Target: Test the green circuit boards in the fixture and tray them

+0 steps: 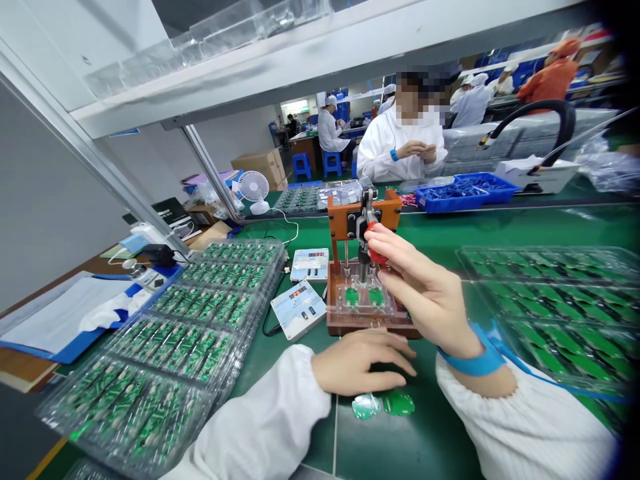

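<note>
My right hand (425, 287) is at the red handle (374, 245) of a toggle clamp, its fingers and thumb around the handle. The clamp belongs to a small press fixture (365, 220) with an orange-brown frame. Two green circuit boards (352, 297) sit in its clear plate, under the clamp. My left hand (363, 363) lies low over the bench at the fixture's front edge, palm down with fingers apart and nothing visible in it. Just below its fingertips, two loose rounded boards, one shiny (367, 406) and one green (399, 403), lie on the mat.
Stacked clear trays of populated boards (195, 313) stand at left, and trays of green boards (555, 300) at right. Two digital display boxes (299, 310) adjoin the fixture. Behind are a fan (254, 190), a blue bin (465, 192) and a co-worker (403, 143). A shelf (280, 60) hangs overhead.
</note>
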Demonstrator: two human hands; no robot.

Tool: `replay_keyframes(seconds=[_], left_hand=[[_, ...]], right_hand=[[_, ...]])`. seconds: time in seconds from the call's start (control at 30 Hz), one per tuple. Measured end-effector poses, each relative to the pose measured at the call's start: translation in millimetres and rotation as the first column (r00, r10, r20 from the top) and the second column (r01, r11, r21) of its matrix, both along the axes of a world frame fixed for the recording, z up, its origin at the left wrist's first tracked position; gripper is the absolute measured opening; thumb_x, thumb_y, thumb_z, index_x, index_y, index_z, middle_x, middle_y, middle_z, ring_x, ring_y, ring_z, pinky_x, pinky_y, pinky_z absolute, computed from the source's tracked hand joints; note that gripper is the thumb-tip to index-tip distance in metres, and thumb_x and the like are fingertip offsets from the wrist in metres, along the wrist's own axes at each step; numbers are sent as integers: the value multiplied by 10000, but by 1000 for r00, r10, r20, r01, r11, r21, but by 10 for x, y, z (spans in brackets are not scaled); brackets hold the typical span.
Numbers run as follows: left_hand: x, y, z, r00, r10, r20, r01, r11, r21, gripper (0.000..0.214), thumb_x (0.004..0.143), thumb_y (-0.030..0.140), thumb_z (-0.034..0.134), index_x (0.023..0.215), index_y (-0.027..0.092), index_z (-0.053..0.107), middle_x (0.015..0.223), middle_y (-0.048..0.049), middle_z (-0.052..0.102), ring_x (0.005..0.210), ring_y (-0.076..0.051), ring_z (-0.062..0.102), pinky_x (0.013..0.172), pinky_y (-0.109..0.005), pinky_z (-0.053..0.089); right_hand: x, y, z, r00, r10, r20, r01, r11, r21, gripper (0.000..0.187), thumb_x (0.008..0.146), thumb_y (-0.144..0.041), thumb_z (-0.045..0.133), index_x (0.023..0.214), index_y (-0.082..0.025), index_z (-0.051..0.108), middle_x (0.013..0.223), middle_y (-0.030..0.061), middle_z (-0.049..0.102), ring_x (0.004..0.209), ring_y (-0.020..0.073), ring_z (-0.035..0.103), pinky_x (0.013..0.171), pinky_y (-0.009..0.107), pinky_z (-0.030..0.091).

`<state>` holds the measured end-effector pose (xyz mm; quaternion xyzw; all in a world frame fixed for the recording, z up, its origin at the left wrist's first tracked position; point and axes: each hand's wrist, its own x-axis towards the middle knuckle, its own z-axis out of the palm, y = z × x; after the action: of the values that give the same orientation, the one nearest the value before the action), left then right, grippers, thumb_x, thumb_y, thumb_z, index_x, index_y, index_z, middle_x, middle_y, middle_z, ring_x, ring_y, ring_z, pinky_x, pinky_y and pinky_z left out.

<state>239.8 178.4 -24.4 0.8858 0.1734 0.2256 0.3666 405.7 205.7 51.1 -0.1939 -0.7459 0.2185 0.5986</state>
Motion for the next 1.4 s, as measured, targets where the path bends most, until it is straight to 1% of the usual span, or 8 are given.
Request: replay_keyframes(seconds=[0.1, 0.2, 0.3, 0.43, 0.53, 1.0, 1.17, 1.4], left_hand=[[-328, 35, 511, 998, -58, 23, 62, 943, -328, 212, 983, 319, 598, 1015, 168, 744, 1014, -79, 774, 958, -176, 732, 924, -289, 566], [-723, 297, 787, 949, 294, -111, -313, 913, -260, 240, 935, 377, 658, 917, 155, 747, 886, -67, 768, 851, -192, 727, 850, -306, 572], [-1004, 728, 716, 730, 592, -342, -621, 783, 28, 380, 858, 357, 711, 1192, 177, 694, 1268, -112, 684, 1195, -289, 627, 1036, -408, 499], [-1070, 1156, 445, 365, 514, -776, -523, 803, 286, 1012, 659, 467, 859, 1533, 234, 407, 1653, -151, 250, 1525, -413, 179, 1221, -541, 244], [-1002, 1248, 334, 249, 453, -856, -445, 839, 314, 1148, 632, 575, 841, 1586, 248, 293, 1695, -140, 63, 1548, -423, 32, 1238, -556, 173], [-953, 1286, 188, 209, 381, -901, -387, 878, 281, 1215, 628, 631, 811, 1612, 267, 199, 1701, -99, 19, 1545, -433, -21, 1237, -580, 163], [-1076, 1275, 228, 260, 411, -874, -423, 862, 280, 1242, 617, 673, 797, 1613, 237, 196, 1696, -119, -31, 1543, -437, -36, 1239, -568, 152], [-1157, 1275, 318, 197, 375, -906, -437, 861, 262, 1315, 549, 668, 829, 1613, 235, 190, 1693, -128, -13, 1538, -455, -48, 1217, -632, 149]], right_hand=[[-8, 6, -14, 1000, 16, -7, -16, 1000, 3, 554, 963, -25, 539, 1387, -377, 596, 1430, -77, 570, 1432, 200, 443, 1246, 382, 374], [-11, 10, -22, 999, 29, -13, -29, 1000, 4, 552, 965, -27, 538, 1387, -379, 595, 1428, -78, 570, 1432, 198, 443, 1246, 384, 374], [-11, 14, -29, 999, 36, -23, -36, 999, -2, 553, 968, -30, 531, 1391, -382, 590, 1432, -76, 566, 1436, 196, 437, 1253, 393, 360], [-11, 23, -35, 999, 46, -18, -46, 999, -9, 550, 972, -40, 526, 1397, -383, 583, 1444, -69, 556, 1441, 202, 431, 1258, 415, 350], [-11, 29, -32, 999, 49, -15, -49, 999, -2, 546, 974, -47, 524, 1395, -389, 584, 1440, -73, 560, 1440, 203, 431, 1258, 423, 352], [-15, 27, -16, 997, 67, -31, -67, 998, 15, 549, 964, -25, 510, 1385, -368, 596, 1423, -63, 574, 1434, 183, 438, 1242, 392, 379], [-18, 34, -17, 998, 61, -34, -60, 998, 21, 512, 974, -55, 502, 1388, -341, 599, 1424, -35, 578, 1434, 203, 440, 1237, 439, 384], [-38, 34, -17, 997, 50, -52, -48, 998, 29, 466, 986, -94, 509, 1377, -325, 613, 1410, -19, 591, 1420, 218, 460, 1228, 459, 395]])
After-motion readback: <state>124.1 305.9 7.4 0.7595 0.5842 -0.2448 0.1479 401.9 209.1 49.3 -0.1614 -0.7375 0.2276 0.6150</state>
